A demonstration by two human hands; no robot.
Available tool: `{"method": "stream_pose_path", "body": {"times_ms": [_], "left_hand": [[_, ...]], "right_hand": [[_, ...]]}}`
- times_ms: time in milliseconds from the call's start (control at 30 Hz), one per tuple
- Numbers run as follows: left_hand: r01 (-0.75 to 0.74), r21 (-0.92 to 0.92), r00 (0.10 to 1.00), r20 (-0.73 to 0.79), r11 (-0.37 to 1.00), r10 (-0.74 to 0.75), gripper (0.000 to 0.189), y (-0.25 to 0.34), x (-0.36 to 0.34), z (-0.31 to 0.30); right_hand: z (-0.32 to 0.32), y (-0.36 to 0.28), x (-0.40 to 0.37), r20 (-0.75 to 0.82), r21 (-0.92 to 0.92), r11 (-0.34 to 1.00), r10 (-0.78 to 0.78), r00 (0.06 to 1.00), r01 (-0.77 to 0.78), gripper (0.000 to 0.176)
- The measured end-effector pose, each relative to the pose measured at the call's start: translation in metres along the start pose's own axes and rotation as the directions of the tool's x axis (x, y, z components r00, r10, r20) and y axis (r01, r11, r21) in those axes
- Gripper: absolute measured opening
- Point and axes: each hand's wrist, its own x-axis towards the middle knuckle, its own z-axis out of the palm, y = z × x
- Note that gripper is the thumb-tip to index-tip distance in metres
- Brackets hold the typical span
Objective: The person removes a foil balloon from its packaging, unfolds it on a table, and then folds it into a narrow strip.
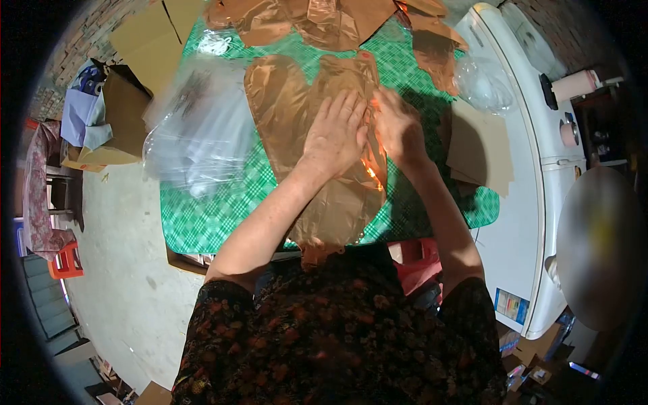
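Observation:
A flat, shiny copper-coloured foil balloon (337, 209), not inflated, lies on the green checked tablecloth (202, 229). Two lobes form its far end, and a narrow tab hangs over the near table edge. My left hand (335, 135) rests palm down on it, fingers stretched out. At the balloon's right edge, my right hand (401, 128) has its fingers curled in against the foil; the fingertips are partly hidden. Bright orange light glints along that edge beside the hand.
More copper foil pieces (304, 20) lie across the far side. Clear plastic bags (202, 128) cover the left of the table. Cardboard sheets (479, 148) and a bundled clear bag (482, 84) are on the right. A white refrigerator (520, 175) lies beyond; an open carton (128, 115) stands left.

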Motion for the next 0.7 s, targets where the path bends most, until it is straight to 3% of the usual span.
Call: {"method": "stream_pose_path", "body": {"times_ms": [100,233,433,533,700], "left_hand": [[-0.007,0.0,1.0,-0.018,1.0,0.007,0.055,0.0,0.0,0.0],[-0.004,-0.007,0.999,-0.032,1.0,0.003,0.055,-0.001,-0.002,0.002],[-0.011,0.002,0.999,-0.036,1.0,0.012,0.054,-0.002,-0.001,0.004],[-0.007,0.008,0.999,-0.04,1.0,0.007,0.054,-0.002,-0.002,0.005],[-0.009,0.033,0.999,-0.038,0.999,0.01,0.054,-0.001,-0.002,0.004]], "right_hand": [[0.014,0.006,-0.007,0.111,-0.143,0.99,0.022,0.994,-0.006,0.04],[0.007,0.004,-0.012,0.156,-0.121,0.991,0.066,0.985,-0.047,0.04],[0.0,-0.001,-0.028,0.08,-0.197,0.977,-0.067,0.995,0.081,0.04],[-0.019,-0.025,-0.043,0.161,-0.136,0.991,0.019,0.987,0.003,0.038],[-0.056,-0.055,-0.075,0.135,0.032,0.999,-0.012,0.991,0.008,0.034]]}}
